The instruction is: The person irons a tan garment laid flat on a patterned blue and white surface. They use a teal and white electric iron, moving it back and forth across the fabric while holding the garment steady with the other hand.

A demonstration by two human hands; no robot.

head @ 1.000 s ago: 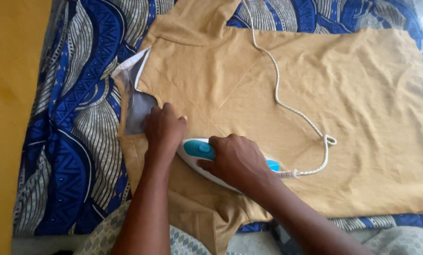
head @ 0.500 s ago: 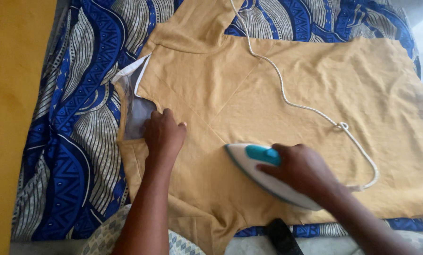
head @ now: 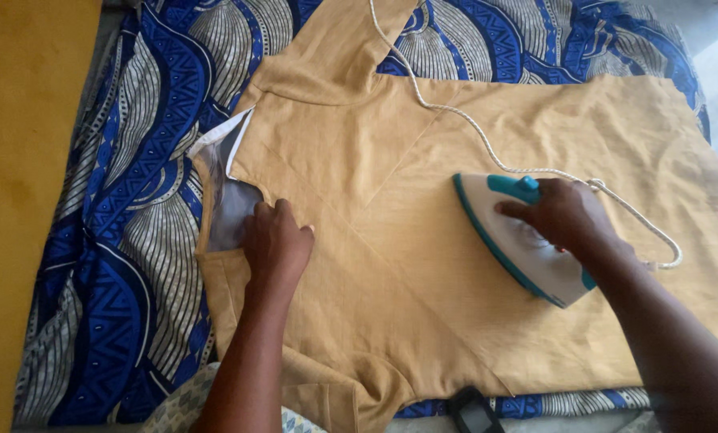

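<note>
The right hand (head: 563, 216), fingers clamped on the iron (head: 519, 236) (white and teal), has slid it rightward across the mustard shirt (head: 423, 265); the left hand (head: 277, 240), fingers together, pins the collar.

The right hand (head: 563, 212) grips a white-and-teal iron (head: 515, 240) on a mustard shirt (head: 391, 265), while the left hand (head: 277, 240) presses its collar.

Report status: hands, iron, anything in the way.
Left hand flat on mustard shirt near collar. Right hand grips iron on shirt. White cord trails across fabric.
</note>
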